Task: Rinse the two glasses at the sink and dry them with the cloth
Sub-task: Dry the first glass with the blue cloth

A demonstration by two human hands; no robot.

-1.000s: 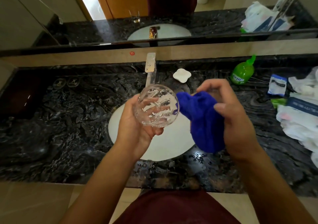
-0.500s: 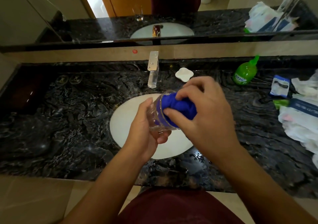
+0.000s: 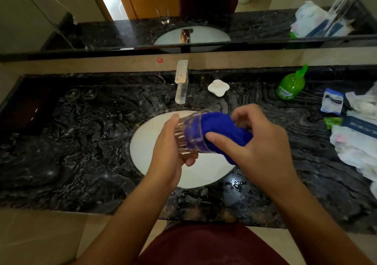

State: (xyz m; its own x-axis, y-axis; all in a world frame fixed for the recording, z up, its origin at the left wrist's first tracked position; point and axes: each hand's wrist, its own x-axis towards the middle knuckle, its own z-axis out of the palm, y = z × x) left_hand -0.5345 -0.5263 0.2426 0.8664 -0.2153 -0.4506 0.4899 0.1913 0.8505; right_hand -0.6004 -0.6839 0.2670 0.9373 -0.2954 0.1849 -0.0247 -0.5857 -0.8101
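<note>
Above a white sink basin [image 3: 155,142], the left hand [image 3: 169,152] grips a ribbed glass [image 3: 188,135] on its side. The right hand [image 3: 255,142] clutches a blue cloth [image 3: 222,128] stuffed into the glass's mouth.

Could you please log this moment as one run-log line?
step: drying | left hand: holds glass over sink | right hand: pushes cloth into glass

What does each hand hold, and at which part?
The left hand grips the glass around its base end. The right hand holds the blue cloth, stuffed into the glass mouth.
</note>
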